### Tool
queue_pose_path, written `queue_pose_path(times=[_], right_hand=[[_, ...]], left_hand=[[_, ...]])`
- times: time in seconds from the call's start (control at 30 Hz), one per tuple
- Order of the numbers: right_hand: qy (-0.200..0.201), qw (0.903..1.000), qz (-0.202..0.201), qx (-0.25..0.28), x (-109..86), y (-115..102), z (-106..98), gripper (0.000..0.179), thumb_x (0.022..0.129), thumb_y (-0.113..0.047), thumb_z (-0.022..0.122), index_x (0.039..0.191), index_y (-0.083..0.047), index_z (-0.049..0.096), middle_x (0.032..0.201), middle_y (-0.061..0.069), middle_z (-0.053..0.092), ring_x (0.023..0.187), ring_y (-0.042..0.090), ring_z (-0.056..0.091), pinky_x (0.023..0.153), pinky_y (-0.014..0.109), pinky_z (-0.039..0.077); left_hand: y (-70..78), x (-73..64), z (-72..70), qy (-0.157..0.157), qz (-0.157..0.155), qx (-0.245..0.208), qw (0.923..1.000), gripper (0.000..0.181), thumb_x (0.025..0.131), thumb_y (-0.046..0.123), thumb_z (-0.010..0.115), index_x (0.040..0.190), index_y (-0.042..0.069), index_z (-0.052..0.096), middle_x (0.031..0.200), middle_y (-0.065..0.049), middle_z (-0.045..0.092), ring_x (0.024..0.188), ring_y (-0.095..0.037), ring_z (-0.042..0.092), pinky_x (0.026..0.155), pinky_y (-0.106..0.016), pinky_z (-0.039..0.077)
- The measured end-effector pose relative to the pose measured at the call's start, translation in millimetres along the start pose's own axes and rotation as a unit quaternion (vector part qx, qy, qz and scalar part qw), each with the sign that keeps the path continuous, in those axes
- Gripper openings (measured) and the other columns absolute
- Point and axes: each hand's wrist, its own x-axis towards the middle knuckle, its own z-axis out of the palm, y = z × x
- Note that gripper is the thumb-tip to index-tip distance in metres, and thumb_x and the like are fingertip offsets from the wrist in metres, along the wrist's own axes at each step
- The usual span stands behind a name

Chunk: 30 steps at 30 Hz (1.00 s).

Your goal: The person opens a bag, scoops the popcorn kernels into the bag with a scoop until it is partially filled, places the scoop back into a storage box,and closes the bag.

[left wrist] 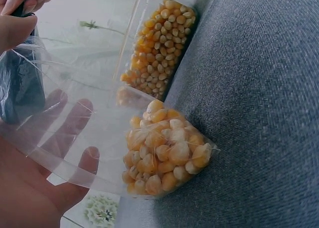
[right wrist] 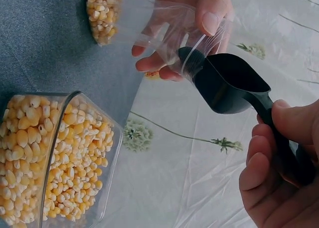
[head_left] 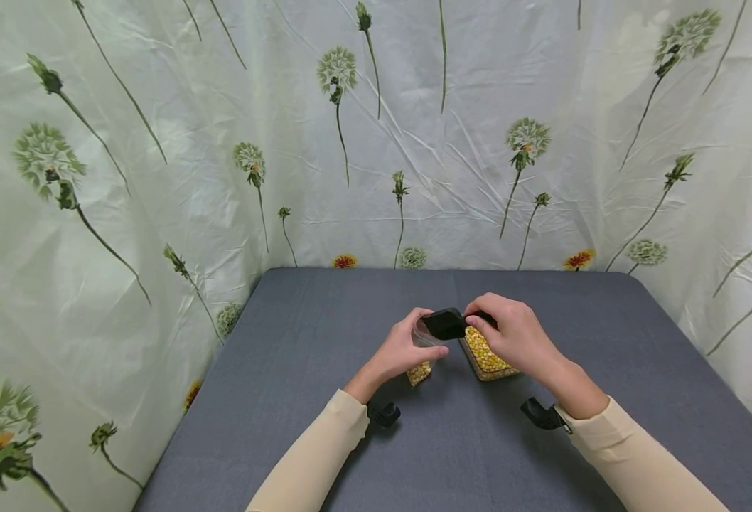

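My left hand (head_left: 401,352) grips a clear plastic bag (left wrist: 107,161) near its mouth, thumb on one side and fingers on the other. Corn kernels (left wrist: 167,153) fill the bag's bottom, which hangs down at the table surface. In my right hand (head_left: 517,338) is the handle of a black scoop (right wrist: 227,86), held between thumb and curled fingers. The scoop's front lip is tipped inside the bag's mouth; the part of its bowl that shows is dark, with no kernels visible. Below the right hand stands a clear rectangular container (head_left: 486,377) of yellow and white kernels.
A grey cloth-covered table (head_left: 325,327) lies under everything. Behind it hangs a pale curtain (head_left: 376,142) printed with dandelions. Dark wrist-camera mounts (head_left: 384,414) sit under both wrists, close above the table.
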Motion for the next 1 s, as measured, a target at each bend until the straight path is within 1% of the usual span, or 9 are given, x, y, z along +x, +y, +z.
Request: queue_pose_path(times=[0.2, 0.57, 0.77, 0.87, 1.0], right_hand=[[-0.009, 0.9999, 0.007, 0.004, 2.0, 2, 0, 0.006, 0.094, -0.012, 0.073, 0.098, -0.016, 0.071, 0.090, -0.008, 0.064, 0.070, 0.007, 0.055, 0.062, 0.032, 0.047], [-0.021, 0.9984, 0.044, 0.031, 3.3, 8, -2, 0.005, 0.097, -0.014, 0.070, 0.098, -0.018, 0.071, 0.089, -0.007, 0.064, 0.067, 0.010, 0.053, 0.060, 0.032, 0.047], [-0.004, 0.9960, 0.068, 0.059, -1.0, 13, -5, 0.004, 0.098, -0.017, 0.069, 0.100, -0.019, 0.071, 0.089, -0.006, 0.065, 0.064, 0.013, 0.052, 0.058, 0.031, 0.045], [0.007, 0.9948, 0.080, 0.063, -2.3, 16, -8, 0.004, 0.098, -0.018, 0.069, 0.101, -0.019, 0.071, 0.090, -0.005, 0.066, 0.062, 0.013, 0.052, 0.057, 0.031, 0.044], [0.017, 0.9920, 0.105, 0.067, -3.6, 21, -12, 0.005, 0.099, -0.020, 0.068, 0.102, -0.020, 0.072, 0.090, -0.004, 0.067, 0.059, 0.013, 0.051, 0.055, 0.030, 0.044]], left_hand=[[-1.7, 0.1, -1.0, 0.005, 0.002, -0.003, 1.0000, 0.065, 0.087, 0.046, 0.079, 0.141, 0.028, 0.049, 0.112, 0.000, 0.063, 0.098, -0.013, 0.061, 0.078, -0.033, 0.054], [-4.6, 0.9, -1.7, 0.020, 0.003, -0.007, 0.9998, 0.061, 0.087, 0.045, 0.078, 0.138, 0.029, 0.048, 0.113, 0.006, 0.061, 0.102, -0.013, 0.061, 0.079, -0.034, 0.054], [-7.1, 2.0, -2.0, 0.019, 0.020, -0.020, 0.9994, 0.052, 0.089, 0.039, 0.079, 0.131, 0.028, 0.051, 0.117, 0.007, 0.063, 0.103, -0.012, 0.062, 0.080, -0.034, 0.055], [-8.9, 2.6, -2.1, 0.018, 0.029, -0.026, 0.9991, 0.049, 0.090, 0.037, 0.078, 0.129, 0.027, 0.051, 0.116, 0.006, 0.064, 0.104, -0.012, 0.062, 0.081, -0.034, 0.055], [-10.8, 3.1, -2.8, 0.013, 0.034, -0.035, 0.9987, 0.049, 0.091, 0.035, 0.076, 0.131, 0.022, 0.052, 0.117, 0.005, 0.065, 0.105, -0.011, 0.062, 0.081, -0.034, 0.055]])
